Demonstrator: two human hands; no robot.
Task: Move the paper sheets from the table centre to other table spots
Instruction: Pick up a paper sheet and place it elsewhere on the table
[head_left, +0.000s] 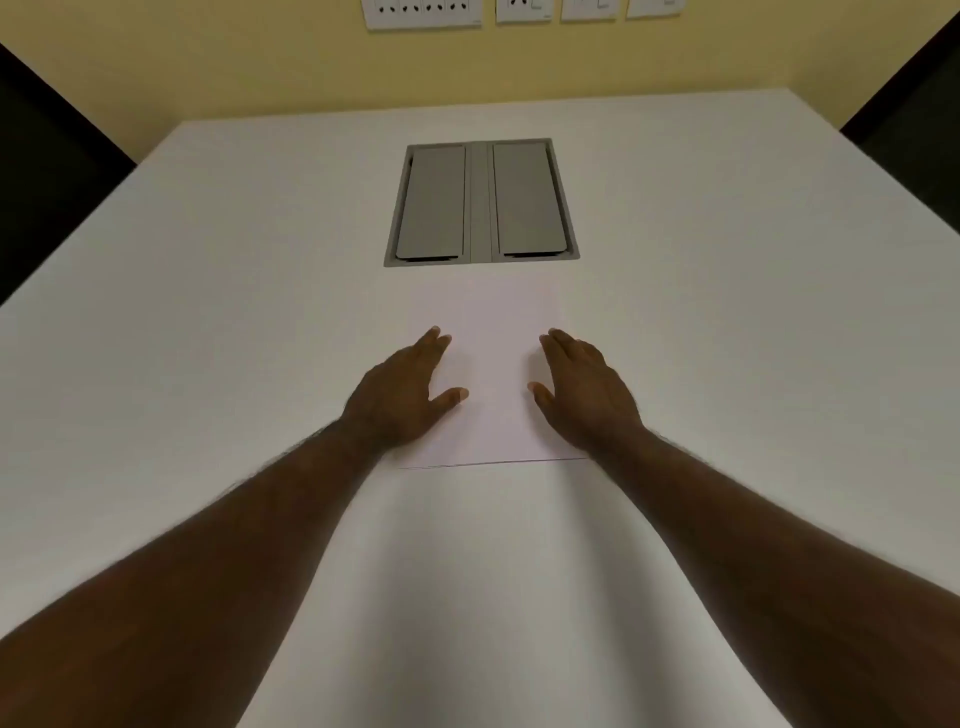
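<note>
White paper sheets (493, 364) lie flat in the middle of the white table (208, 312), just in front of a grey hatch; how many sheets there are I cannot tell. My left hand (405, 395) rests palm down on the paper's left edge, fingers together and thumb spread. My right hand (582, 389) lies the same way on the right edge. Both hands hold nothing. The paper's near edge shows as a thin line between my wrists.
A grey cable hatch (482, 202) with two closed lids is set into the table beyond the paper. Wall sockets (421, 13) sit on the yellow wall behind. Dark chair backs (47, 171) stand at the far left and far right.
</note>
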